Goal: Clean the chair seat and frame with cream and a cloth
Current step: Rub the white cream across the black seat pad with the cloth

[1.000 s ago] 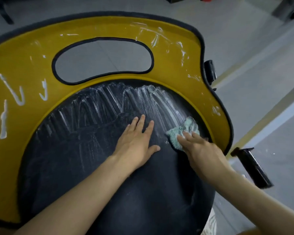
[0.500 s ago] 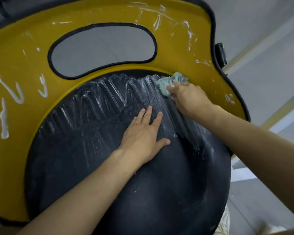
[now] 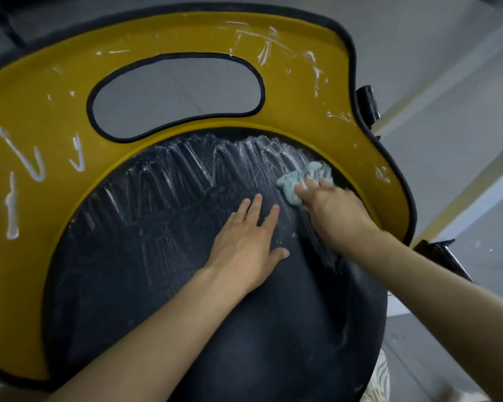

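The round black chair seat (image 3: 186, 300) fills the middle of the view, its far half streaked with smeared white cream (image 3: 230, 163). Around it curves the yellow frame (image 3: 55, 91) with a black-edged cut-out, marked by lines of white cream (image 3: 26, 158) at the left and smears at the upper right. My left hand (image 3: 247, 245) lies flat on the seat's middle with straight fingers. My right hand (image 3: 334, 210) presses a crumpled pale green cloth (image 3: 299, 178) onto the seat at its far right edge, next to the frame.
Grey floor (image 3: 447, 126) with a pale and yellow stripe runs to the right. A black armrest piece (image 3: 368, 104) sticks out behind the frame, and another black part (image 3: 442, 256) shows at the right edge.
My right hand swept the cloth from the seat's right side up to the far edge, then back down and right along the frame. The left hand stayed flat on the seat.
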`<state>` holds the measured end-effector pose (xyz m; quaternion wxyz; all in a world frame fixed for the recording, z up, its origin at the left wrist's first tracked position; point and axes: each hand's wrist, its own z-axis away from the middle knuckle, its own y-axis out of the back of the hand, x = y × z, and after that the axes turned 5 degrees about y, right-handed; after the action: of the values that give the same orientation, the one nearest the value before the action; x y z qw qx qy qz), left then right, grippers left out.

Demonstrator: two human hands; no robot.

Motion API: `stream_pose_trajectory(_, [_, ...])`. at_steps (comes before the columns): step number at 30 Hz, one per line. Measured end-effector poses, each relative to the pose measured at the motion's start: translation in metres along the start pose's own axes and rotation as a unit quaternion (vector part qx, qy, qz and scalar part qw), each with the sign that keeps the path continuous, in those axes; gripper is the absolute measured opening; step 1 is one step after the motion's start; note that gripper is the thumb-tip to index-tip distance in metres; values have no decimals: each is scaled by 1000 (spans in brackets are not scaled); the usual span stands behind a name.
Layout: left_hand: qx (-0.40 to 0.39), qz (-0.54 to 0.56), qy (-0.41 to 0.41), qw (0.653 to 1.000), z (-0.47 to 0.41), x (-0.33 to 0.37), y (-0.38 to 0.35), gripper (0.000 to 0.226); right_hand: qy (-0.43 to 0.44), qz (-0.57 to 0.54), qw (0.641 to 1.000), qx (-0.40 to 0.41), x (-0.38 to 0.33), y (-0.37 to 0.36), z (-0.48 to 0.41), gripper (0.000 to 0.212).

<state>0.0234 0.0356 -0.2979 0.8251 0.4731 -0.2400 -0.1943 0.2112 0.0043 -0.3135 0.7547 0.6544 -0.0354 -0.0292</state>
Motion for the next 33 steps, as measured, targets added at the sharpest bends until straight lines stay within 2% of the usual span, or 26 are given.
stream_pose_trajectory(2, [-7, -5, 0, 1000, 1, -3, 1, 83, -7, 26, 1000, -10, 2, 7, -42, 49])
stream_pose_trajectory(5, [-23, -9, 5, 1000, 6, -6, 3, 83, -16, 38, 999, -25, -1, 7, -54, 45])
stream_pose_trajectory(8, [-21, -9, 2, 1000, 15, -6, 4, 84, -33, 3, 999, -17, -10, 1, 4, 50])
stream_pose_trajectory(12, [-17, -8, -4, 1000, 23, -2, 3, 84, -2, -65, 998, 13, -47, -10, 122, 53])
stream_pose_trajectory(15, [-18, -15, -10, 1000, 30, 1, -1, 85, -6, -75, 997, -2, -64, -14, 153, 60])
stream_pose_trajectory(20, [-27, -12, -14, 999, 37, 1, -3, 85, -68, -18, 997, -13, -36, 5, 72, 51])
stream_pose_trajectory(23, [-36, -19, -15, 999, 37, -3, -2, 84, -104, 25, 994, -21, -7, 16, 3, 36])
stream_pose_trajectory(25, [-43, -23, -19, 999, 35, -5, -1, 83, -104, 37, 993, -38, 0, 17, -11, 38])
stream_pose_trajectory(29, [-45, -18, -24, 999, 35, -8, 0, 85, -83, -4, 997, -4, -22, 4, 58, 45])
stream_pose_trajectory(33, [-37, -20, -26, 999, 36, -5, -1, 85, -18, -92, 995, 30, -77, -13, 170, 68])
